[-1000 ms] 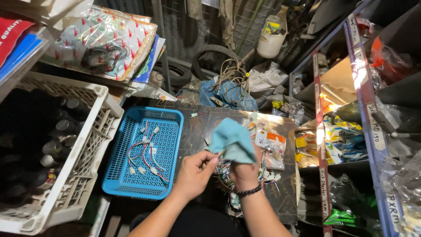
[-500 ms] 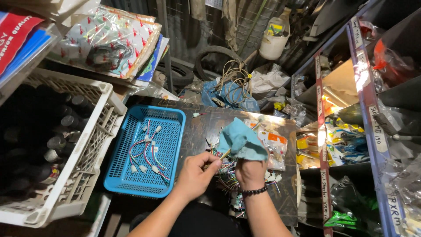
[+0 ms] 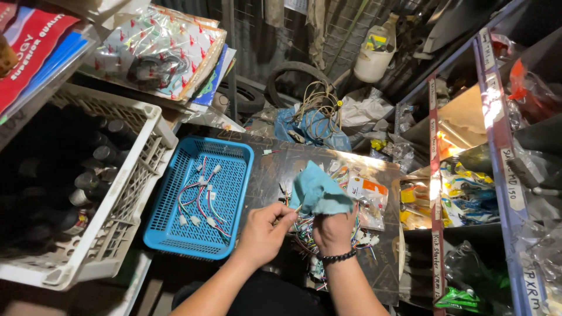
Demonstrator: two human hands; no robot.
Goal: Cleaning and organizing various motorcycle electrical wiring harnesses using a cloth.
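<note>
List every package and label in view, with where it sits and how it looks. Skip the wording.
Clear bag: upper left, flat, red marks, dark ring inside.
Red packet: far left, flat, red with white print.
Small packet: on the board right of the teal cloth, clear with orange top.
Shelf labels: on the right rack's posts, pale handwritten strips.
White jug: top centre, yellow label.
Green packet: bottom right shelf.
</note>
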